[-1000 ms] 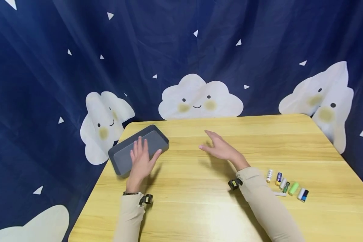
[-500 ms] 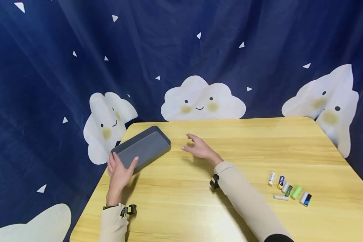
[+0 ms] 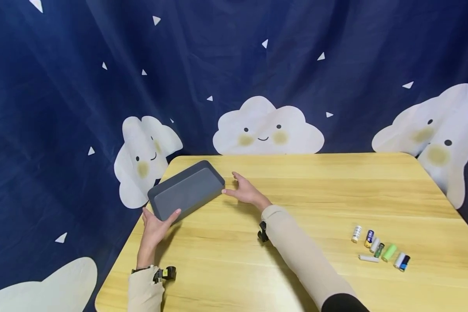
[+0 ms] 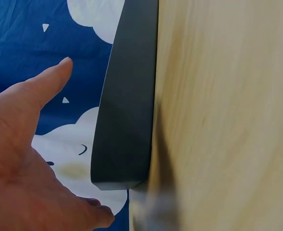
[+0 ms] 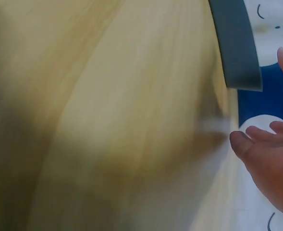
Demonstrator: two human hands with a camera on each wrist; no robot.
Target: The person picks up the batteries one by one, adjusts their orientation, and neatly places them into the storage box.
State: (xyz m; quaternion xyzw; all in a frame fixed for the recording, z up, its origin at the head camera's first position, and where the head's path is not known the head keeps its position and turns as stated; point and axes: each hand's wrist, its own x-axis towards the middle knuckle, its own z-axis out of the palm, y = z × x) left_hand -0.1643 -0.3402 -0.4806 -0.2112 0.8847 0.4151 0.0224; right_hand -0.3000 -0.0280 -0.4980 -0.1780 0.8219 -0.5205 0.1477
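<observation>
A dark grey rectangular tray lies slanted on the far left of the table with nothing inside it. Around its near left corner my left hand is spread, thumb and fingers apart. The left wrist view shows the tray's side wall just beyond this hand. My right hand reaches to the tray's right end, its thumb tip close to the corner. In the right wrist view that hand has its fingers extended, short of the tray's end. Contact is hard to tell for both hands.
Several batteries of different colours, among them a light green battery and a white battery, lie on the right of the wooden table. A dark blue curtain with clouds hangs behind the table's far edge.
My left hand has moved from over the tray to its near left corner. My right hand has gone left to the tray's right end. The tray seems to lie in place.
</observation>
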